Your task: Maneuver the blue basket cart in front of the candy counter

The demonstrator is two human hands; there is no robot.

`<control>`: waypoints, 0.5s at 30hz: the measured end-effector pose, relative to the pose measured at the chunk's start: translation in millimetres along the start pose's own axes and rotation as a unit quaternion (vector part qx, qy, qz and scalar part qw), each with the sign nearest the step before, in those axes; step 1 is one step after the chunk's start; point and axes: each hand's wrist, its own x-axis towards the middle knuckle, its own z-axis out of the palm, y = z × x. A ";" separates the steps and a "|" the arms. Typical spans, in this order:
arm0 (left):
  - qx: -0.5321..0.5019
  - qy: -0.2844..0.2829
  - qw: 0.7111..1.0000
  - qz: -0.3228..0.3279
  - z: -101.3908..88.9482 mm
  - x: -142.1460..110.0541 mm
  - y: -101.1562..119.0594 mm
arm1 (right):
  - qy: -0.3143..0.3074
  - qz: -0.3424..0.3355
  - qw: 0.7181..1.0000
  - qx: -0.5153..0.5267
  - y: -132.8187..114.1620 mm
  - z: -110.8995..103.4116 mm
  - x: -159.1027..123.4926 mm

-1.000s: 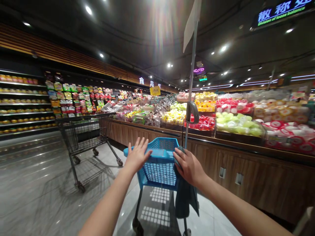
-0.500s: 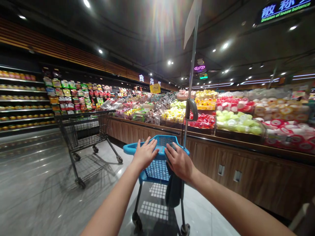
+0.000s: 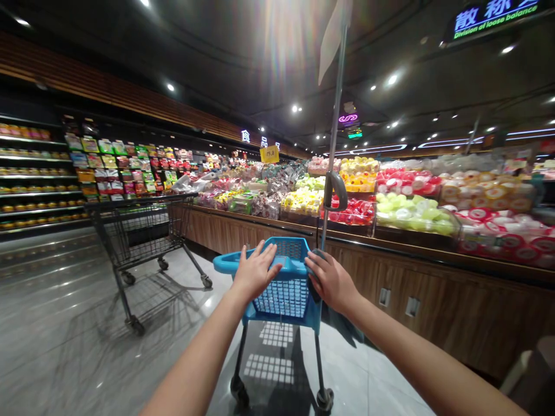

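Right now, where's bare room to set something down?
Bare floor: between black cart and blue cart; also between black cart and shelves. Crowded: counter, heaped with packaged goods; blue cart's handle, left hand and right hand at it.

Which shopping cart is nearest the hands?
The blue cart, directly under the left hand; the black wire cart stands apart, off to the left, with neither hand on it.

One left hand [image 3: 256,271], one right hand [image 3: 333,282]. Two carts: one blue cart [image 3: 281,297] showing two wheels [image 3: 240,393], one black cart [image 3: 141,245] showing four. One table [image 3: 368,271] with two metal plates [image 3: 412,306] on its front. One pole [image 3: 333,138] bearing one sheet [image 3: 330,46]; one yellow sign [image 3: 269,154].
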 end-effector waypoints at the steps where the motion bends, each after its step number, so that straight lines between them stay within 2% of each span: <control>1: 0.000 -0.001 1.000 -0.004 -0.3 0.0 0.1 | -0.002 -0.001 1.000 -0.013 -6.5 1.1 3.0; 5: 0.005 -0.013 1.000 -0.022 0.4 -0.6 -6.1 | -0.015 -0.035 0.999 -0.030 -18.1 2.7 9.8; 11: 0.011 -0.029 0.997 -0.068 0.4 -1.0 -23.6 | -0.034 -0.039 0.999 -0.011 -1.8 -1.2 7.9; 15: 0.010 -0.030 0.995 -0.096 -0.3 -3.0 -33.7 | -0.026 -0.048 0.999 0.000 -4.0 -6.5 8.7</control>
